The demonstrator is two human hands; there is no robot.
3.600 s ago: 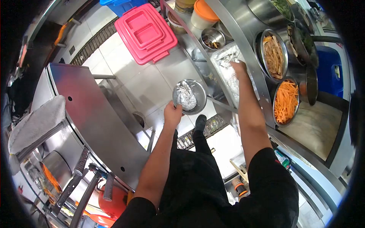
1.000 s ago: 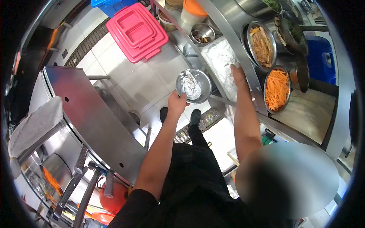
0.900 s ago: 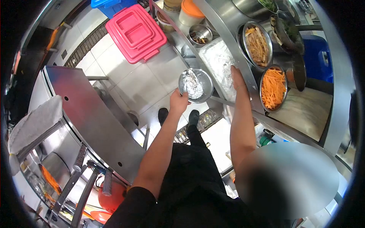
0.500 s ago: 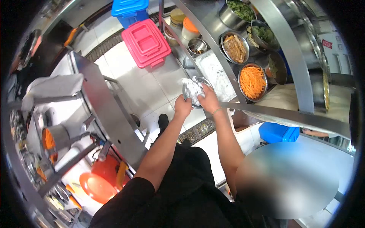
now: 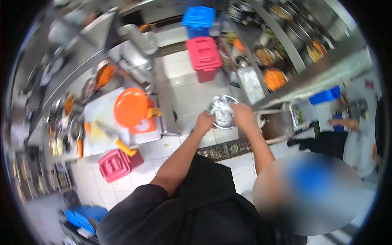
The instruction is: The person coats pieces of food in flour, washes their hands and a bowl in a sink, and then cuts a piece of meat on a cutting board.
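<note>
Both hands carry a round metal bowl (image 5: 225,124) in front of my body, above the tiled floor. Crumpled silvery material, which looks like foil or plastic wrap (image 5: 221,109), lies in the bowl. My left hand (image 5: 206,121) grips the bowl's left side, its fingers partly hidden by the rim. On the right side, my right hand (image 5: 242,116) is closed on the rim. A rectangular metal tray with white contents (image 5: 250,85) rests on the shelf beyond my right hand, beside a bowl of shredded carrot (image 5: 275,79).
Left of me is a counter with a white cutting board (image 5: 96,136), a knife (image 5: 112,136) and an orange plate (image 5: 131,107). Red (image 5: 203,55) and blue (image 5: 199,18) lidded bins stand ahead. Another person (image 5: 357,143) is at the far right, one at the upper left (image 5: 70,26).
The view has swung, bringing the left counter and the person at right into sight. The bowl has shifted slightly right and down in view, still between both hands; the wrap sits lower in it.
</note>
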